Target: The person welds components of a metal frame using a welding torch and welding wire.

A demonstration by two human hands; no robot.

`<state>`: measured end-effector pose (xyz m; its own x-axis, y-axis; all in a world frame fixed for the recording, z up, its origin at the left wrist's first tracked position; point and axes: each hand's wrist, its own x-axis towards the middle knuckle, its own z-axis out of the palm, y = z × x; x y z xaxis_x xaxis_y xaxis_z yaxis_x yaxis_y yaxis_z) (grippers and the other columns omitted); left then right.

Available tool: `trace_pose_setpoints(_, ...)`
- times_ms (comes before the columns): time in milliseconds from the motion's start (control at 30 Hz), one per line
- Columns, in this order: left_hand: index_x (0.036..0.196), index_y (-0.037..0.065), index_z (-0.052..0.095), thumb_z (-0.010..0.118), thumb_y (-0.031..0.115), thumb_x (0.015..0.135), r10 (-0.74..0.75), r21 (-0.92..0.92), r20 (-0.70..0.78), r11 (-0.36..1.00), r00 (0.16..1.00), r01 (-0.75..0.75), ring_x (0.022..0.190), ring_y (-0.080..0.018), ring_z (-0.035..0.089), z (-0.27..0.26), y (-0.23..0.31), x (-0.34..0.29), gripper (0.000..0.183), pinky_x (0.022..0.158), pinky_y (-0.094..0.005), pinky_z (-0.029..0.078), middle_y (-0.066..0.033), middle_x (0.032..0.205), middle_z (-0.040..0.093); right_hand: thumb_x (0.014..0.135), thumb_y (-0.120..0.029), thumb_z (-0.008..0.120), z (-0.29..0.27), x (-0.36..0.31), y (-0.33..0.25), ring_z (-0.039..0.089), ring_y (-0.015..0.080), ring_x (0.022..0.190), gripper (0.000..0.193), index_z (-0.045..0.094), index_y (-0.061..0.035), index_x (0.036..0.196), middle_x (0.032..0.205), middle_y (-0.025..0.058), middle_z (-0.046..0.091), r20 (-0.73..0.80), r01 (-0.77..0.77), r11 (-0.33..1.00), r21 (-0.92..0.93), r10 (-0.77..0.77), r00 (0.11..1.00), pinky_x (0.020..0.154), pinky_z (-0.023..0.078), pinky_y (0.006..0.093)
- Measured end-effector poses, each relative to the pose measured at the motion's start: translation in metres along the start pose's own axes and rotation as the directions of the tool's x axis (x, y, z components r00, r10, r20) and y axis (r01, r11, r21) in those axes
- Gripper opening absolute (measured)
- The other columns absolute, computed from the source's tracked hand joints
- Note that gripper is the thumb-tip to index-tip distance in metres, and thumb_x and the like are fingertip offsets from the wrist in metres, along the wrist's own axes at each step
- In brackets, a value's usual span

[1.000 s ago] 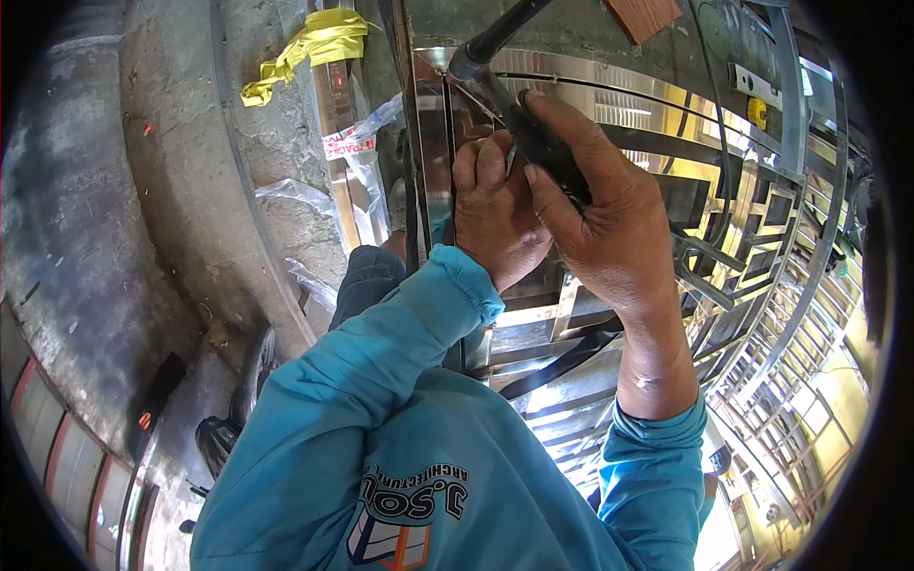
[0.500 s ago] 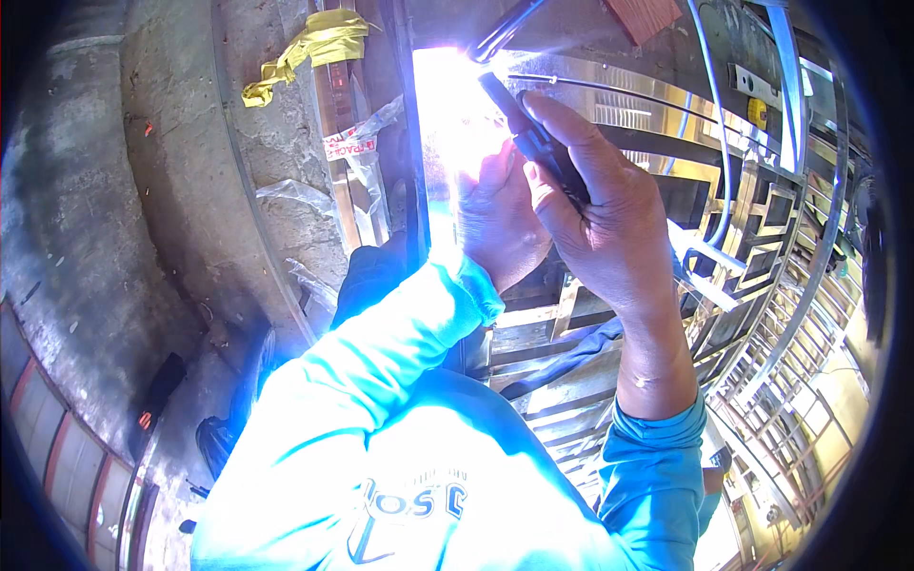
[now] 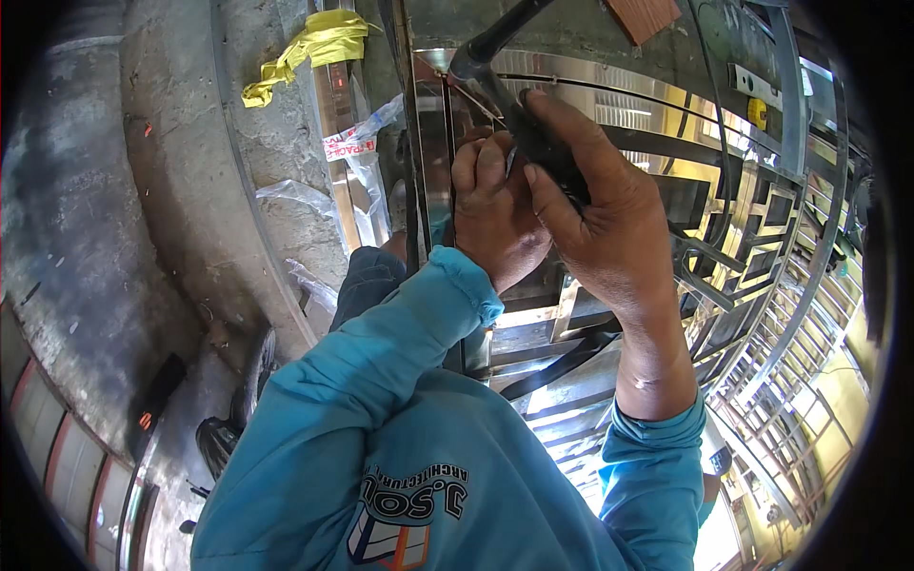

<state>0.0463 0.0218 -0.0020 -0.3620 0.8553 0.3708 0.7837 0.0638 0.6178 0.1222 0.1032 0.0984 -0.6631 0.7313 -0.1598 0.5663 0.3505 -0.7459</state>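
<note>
Dressed in a bright blue-green top with long sleeves; soft cloth, full of folds, with a stitched band at the end of each sleeve. Left sleeve (image 3: 381, 352) wide and baggy, reaching right to the wrist; right sleeve (image 3: 657, 457) stopping a little below the wrist. Printed picture (image 3: 405, 523) low on the cloth, with dark letters, white blocks and an orange stripe; both hands bare, no gloves.

Your sleeves (image 3: 381, 381) are bright teal, the torch (image 3: 533, 133) in your fingers (image 3: 547, 195) is black, the metal frame (image 3: 609, 95) just past them is shiny silver, and that rag (image 3: 309, 48) off to their left is yellow.
</note>
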Motion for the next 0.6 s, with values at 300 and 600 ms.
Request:
trace_pose_setpoints(300,0.111,0.012,0.069,0.068,0.019,0.076,0.012,0.002,0.039,1.000,0.999,-0.013,0.119,-0.0341,0.047,-0.0054,0.0011,0.0020,0.036,0.099,-0.0524,0.034,-0.0096,0.122,0.062,0.094,-0.008,0.067,0.0000,0.0024,-0.0033,0.071,0.0178,0.104,0.046,0.058,-0.0108,0.139,0.118,0.0143,0.072,0.012,-0.020,0.999,-0.042,0.020,1.000,0.088,0.056,0.0311)
trace_pose_setpoints(600,0.111,0.012,0.070,0.068,0.018,0.078,0.005,-0.001,0.052,1.000,0.999,-0.005,0.120,-0.0336,0.047,-0.0043,-0.0002,0.0010,0.033,0.100,-0.0532,0.035,-0.0082,0.118,0.063,0.094,-0.007,0.067,0.0039,0.0016,-0.0015,0.071,0.0189,0.105,0.050,0.054,-0.0116,0.142,0.116,0.0146,0.072,-0.029,-0.004,1.000,0.020,0.004,1.000,0.089,0.056,0.0314)
